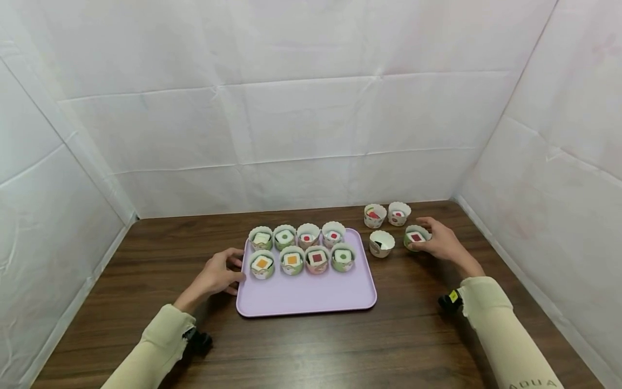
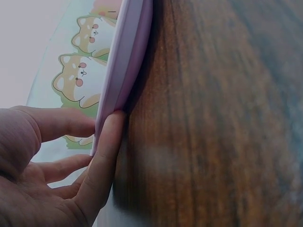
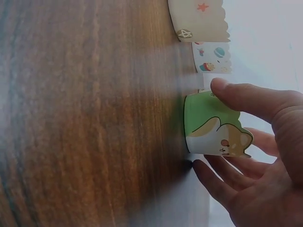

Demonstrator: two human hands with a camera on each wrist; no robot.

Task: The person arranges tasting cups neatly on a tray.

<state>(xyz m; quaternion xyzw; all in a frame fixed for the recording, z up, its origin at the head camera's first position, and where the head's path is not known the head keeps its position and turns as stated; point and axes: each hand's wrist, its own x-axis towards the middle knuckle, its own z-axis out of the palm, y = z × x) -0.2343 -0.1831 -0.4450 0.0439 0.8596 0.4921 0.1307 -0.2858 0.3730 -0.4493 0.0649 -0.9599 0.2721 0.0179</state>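
Note:
My left hand [image 1: 220,273] touches the left edge of a lilac tray [image 1: 311,294], with thumb and fingers against the rim in the left wrist view. Two rows of paper cups stand on the tray, among them a green cup [image 1: 262,270] with an orange-centred white square piece. To the right of the tray, my right hand [image 1: 441,240] holds a green paper cup [image 3: 213,127] between thumb and fingers. A white square piece [image 1: 416,237] with a dark red centre lies inside it. The cup's printed dog shows in the right wrist view.
Close to the held cup stand a pale cup [image 1: 382,247] with something dark inside, a cup [image 1: 374,218] with red contents and a cup [image 1: 399,216] with a pink-centred piece. White sheeting [image 1: 301,124] encloses the back and sides of the brown wooden table [image 1: 311,351].

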